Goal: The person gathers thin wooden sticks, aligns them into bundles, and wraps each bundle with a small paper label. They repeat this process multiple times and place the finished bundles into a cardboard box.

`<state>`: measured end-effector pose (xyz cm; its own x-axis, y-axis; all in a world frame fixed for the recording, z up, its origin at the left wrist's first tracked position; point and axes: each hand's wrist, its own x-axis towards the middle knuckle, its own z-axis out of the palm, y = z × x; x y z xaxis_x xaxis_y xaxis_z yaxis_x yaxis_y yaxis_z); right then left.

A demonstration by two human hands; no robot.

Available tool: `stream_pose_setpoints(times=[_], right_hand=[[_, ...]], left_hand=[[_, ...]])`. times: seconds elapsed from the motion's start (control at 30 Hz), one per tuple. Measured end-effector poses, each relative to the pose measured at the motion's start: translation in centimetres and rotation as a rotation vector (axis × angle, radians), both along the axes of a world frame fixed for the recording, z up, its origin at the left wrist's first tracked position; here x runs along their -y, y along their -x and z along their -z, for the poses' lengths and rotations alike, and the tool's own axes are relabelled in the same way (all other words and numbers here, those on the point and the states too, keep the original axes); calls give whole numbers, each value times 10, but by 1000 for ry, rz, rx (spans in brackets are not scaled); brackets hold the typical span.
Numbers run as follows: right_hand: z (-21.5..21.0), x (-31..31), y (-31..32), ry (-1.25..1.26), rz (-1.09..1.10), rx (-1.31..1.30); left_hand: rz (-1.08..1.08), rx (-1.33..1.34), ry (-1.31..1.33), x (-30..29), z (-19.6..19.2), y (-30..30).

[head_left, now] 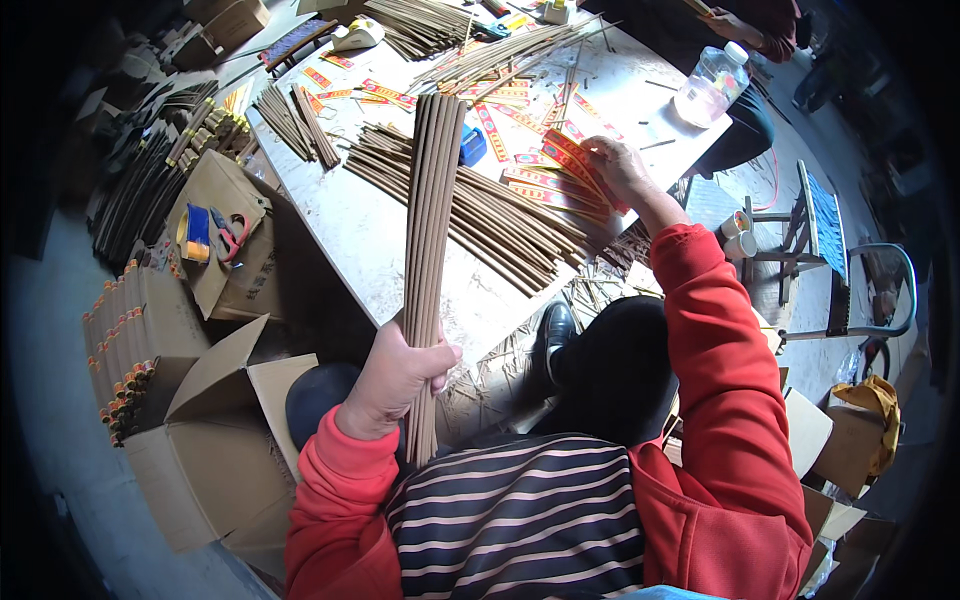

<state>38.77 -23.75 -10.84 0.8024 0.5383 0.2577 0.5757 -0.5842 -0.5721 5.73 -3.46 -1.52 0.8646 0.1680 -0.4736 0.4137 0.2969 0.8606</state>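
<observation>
My left hand [396, 368] is closed around the lower part of a bundle of brown incense sticks [434, 200], held nearly upright in front of the table's near edge. Over at the table's right side, my right hand [618, 168] has its fingers closed at the edge of a red printed paper label [572, 158]; part of the fingertips is hidden. More red and yellow label strips [550, 180] lie beneath and beside it. Between the hands, a broad pile of loose incense sticks [500, 225] spreads across the white table [330, 230]. A small blue object [472, 146] sits behind the upright bundle.
A clear plastic bottle [712, 88] stands at the table's right edge. Open cardboard boxes [225, 470] are at my left, with scissors [232, 238] and a tape roll [196, 232] on another carton. A chair [830, 240] stands at right. Another person's hand [735, 28] shows at far right.
</observation>
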Motion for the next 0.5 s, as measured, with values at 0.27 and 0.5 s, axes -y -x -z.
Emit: stream_pose_setpoints(times=[0.27,0.5], right_hand=[[-44,-12,24,-101,-29,141],[-104,-23,126,-346,-181,-506]], left_hand=[[5,19,-29,0,-10,9],[-15,77,4,8,-28,20]])
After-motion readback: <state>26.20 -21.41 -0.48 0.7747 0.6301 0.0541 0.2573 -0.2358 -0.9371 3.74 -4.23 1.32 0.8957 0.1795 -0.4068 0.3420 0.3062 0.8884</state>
